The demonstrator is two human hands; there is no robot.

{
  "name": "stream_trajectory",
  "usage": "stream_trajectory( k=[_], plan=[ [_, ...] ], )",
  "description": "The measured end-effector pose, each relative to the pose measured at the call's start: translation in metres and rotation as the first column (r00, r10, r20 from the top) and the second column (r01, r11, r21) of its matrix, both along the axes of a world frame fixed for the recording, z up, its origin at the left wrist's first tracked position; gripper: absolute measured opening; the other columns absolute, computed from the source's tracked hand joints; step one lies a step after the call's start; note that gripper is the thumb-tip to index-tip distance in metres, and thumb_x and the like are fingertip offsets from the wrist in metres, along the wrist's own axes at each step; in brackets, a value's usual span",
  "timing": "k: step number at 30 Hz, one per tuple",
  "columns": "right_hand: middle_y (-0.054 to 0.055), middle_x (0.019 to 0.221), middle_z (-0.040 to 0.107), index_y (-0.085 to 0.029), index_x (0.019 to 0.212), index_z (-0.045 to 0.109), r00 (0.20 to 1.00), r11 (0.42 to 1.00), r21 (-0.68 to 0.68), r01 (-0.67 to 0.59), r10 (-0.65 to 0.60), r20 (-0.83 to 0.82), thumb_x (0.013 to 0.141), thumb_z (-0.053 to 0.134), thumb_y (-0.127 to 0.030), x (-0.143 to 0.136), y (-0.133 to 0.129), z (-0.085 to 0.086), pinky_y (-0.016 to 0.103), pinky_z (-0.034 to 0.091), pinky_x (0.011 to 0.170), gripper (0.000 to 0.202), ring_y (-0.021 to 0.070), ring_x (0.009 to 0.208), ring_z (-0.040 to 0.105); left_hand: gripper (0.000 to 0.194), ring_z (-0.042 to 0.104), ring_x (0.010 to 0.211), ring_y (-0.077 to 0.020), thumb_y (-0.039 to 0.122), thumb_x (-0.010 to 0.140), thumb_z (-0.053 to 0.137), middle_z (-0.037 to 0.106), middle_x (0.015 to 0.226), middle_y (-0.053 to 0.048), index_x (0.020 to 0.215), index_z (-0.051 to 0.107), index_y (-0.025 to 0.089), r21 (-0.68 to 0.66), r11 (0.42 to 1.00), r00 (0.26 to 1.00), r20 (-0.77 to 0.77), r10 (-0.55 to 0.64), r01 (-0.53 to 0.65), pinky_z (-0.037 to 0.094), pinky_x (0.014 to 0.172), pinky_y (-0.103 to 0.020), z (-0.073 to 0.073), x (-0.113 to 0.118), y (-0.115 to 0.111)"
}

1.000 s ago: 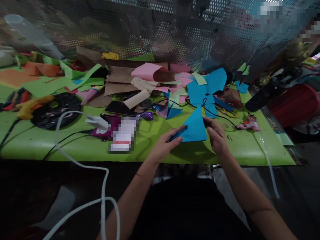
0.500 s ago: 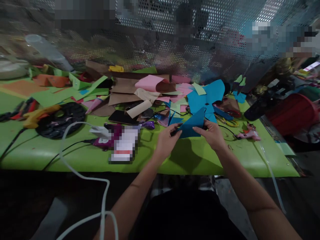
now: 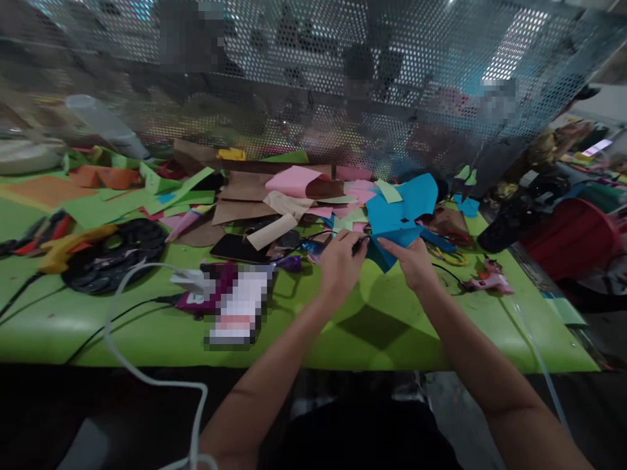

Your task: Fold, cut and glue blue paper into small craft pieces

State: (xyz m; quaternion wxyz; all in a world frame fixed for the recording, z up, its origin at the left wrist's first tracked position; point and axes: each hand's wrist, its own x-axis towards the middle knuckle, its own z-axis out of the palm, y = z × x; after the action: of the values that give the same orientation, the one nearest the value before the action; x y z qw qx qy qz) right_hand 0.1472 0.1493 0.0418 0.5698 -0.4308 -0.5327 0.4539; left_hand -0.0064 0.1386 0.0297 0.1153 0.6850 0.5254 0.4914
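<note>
A folded blue sheet [image 3: 385,259], like craft foam or stiff paper, is held above the green table between my two hands. My left hand [image 3: 341,269] pinches its left end, with the fingers closed; a small dark thing shows at these fingertips, too unclear to name. On the other side, my right hand [image 3: 417,262] grips the near right part of the sheet, thumb on top. Just behind it lies a larger cut blue sheet [image 3: 404,201], with a pale green strip [image 3: 388,190] on it.
Brown sheets [image 3: 245,186] and a pink sheet [image 3: 294,181] are heaped at the back by a perforated metal panel [image 3: 308,85]. Left are a phone [image 3: 241,303], a purple glue gun [image 3: 215,287], a white cable [image 3: 147,378] and a black round tray [image 3: 117,261]. A pink glue gun [image 3: 492,279] lies right.
The blue sheet has been turned and tilted flatter, its point now facing down toward me. My left hand has moved inward and up, closer to my right. The view has shifted slightly.
</note>
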Motion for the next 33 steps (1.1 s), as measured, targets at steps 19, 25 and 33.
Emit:
stream_trajectory(
  k=[19, 25, 33],
  plan=[
    [0.004, 0.097, 0.078, -0.022, 0.087, 0.074, 0.989, 0.986, -0.165, -0.036, 0.012, -0.147, 0.06, 0.087, -0.042, -0.01, -0.002, -0.028, 0.043, 0.056, 0.092, 0.036, 0.0256, 0.093, 0.071, 0.02, 0.063, 0.09, -0.0205, 0.027, 0.093, 0.055, 0.07, 0.094, -0.007, 0.093, 0.073, 0.019, -0.158, 0.98, 0.953, 0.294, -0.066, 0.117, 0.048, 0.081, -0.032, -0.019, 0.005, 0.009],
    [0.004, 0.095, 0.078, -0.021, 0.085, 0.075, 0.999, 0.991, -0.136, 0.016, -0.022, -0.042, 0.066, 0.084, -0.047, -0.005, 0.0, -0.034, 0.043, 0.055, 0.09, 0.034, 0.0259, 0.092, 0.07, 0.025, 0.068, 0.103, -0.0251, 0.032, 0.086, 0.065, 0.078, 0.102, -0.005, 0.103, 0.078, 0.021, -0.347, 0.858, 0.79, 0.604, -0.104, 0.378, 0.052, 0.094, -0.038, -0.026, 0.0, 0.012],
    [0.003, 0.099, 0.078, -0.025, 0.093, 0.076, 0.997, 0.994, -0.095, 0.049, -0.053, -0.047, 0.062, 0.086, -0.053, -0.002, 0.003, -0.039, 0.05, 0.054, 0.098, 0.043, 0.0292, 0.104, 0.068, 0.041, 0.067, 0.112, -0.0257, 0.032, 0.076, 0.074, 0.077, 0.112, -0.004, 0.115, 0.076, 0.022, -0.331, 0.773, 0.637, 0.762, -0.119, 0.54, 0.052, 0.103, -0.043, -0.031, 0.001, 0.013]
  ],
)
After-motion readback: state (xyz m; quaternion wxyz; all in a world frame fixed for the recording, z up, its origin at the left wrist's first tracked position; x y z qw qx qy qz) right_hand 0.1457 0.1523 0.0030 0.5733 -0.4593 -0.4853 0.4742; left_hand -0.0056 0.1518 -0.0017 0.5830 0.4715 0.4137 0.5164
